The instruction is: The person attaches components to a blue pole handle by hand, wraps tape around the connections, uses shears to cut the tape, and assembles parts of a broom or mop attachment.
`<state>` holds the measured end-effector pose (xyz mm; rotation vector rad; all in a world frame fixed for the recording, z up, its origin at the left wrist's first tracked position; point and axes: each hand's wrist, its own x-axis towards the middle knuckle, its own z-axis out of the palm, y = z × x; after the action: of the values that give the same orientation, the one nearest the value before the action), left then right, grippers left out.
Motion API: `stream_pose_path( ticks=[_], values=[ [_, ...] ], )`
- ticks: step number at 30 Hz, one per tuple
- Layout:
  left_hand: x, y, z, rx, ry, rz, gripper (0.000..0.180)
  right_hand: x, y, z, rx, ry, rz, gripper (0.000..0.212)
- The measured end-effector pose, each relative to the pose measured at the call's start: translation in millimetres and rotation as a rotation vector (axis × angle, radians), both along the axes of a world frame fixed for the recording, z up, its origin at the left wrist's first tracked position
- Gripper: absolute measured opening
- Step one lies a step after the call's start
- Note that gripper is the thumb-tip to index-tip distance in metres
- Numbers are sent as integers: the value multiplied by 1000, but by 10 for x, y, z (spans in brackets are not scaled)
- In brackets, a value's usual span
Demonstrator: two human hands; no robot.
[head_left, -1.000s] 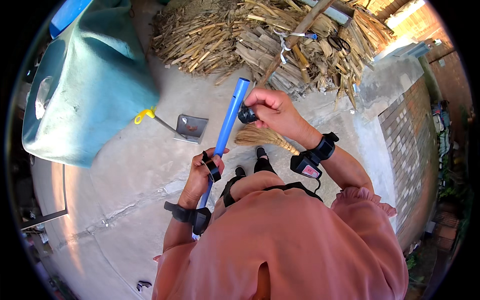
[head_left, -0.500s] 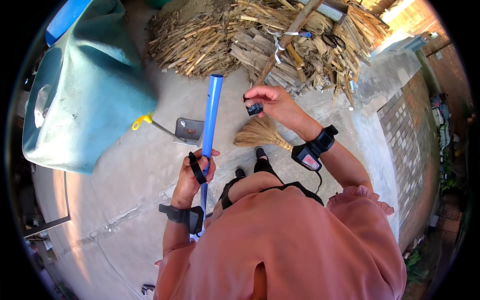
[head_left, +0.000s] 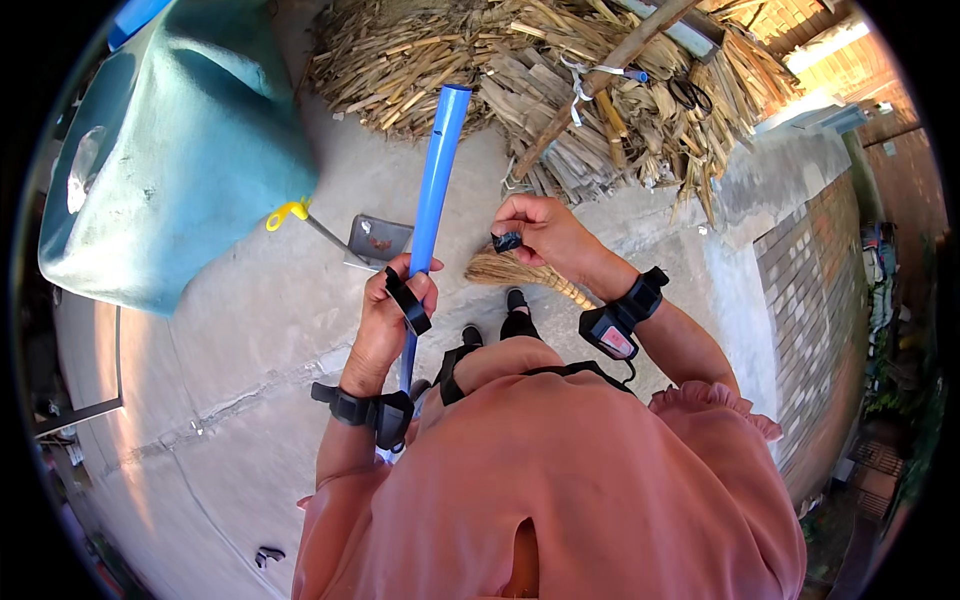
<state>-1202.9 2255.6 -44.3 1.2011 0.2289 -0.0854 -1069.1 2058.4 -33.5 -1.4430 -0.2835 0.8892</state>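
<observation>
Fingers of left hand (head_left: 388, 308) grip one blue tube (head_left: 439, 170), one black ring (head_left: 414, 316) against them; those of right hand (head_left: 556, 240) pinch one black piece (head_left: 507, 242), right of the tube. Below: one broom (head_left: 505, 268), one dustpan (head_left: 379, 239).

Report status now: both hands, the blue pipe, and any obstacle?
Left hand holding blue pipe and black tape roll. Right hand pinching small black wad, apart from pipe. Straw broom and dustpan beyond; no obstruction seen.
</observation>
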Motion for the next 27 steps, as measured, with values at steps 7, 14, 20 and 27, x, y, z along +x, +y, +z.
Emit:
stream_pose_path(
  ticks=[7, 14, 20, 27],
  values=[
    [54, -153, 96, 4, 38, 108, 28, -114, 277, -125, -91, -1020, -100, 6],
    [101, -152, 34, 235, 29, 141, 22, -302, 462, 76, -85, -890, 31, 8],
    [91, -126, 121, 255, 80, 182, 8, -318, 385, 165, 48, -112, 124, 20],
    [84, -148, 148, 233, 57, 232, 8, -250, 243, 31, 185, 168, 137, 20]
  ],
)
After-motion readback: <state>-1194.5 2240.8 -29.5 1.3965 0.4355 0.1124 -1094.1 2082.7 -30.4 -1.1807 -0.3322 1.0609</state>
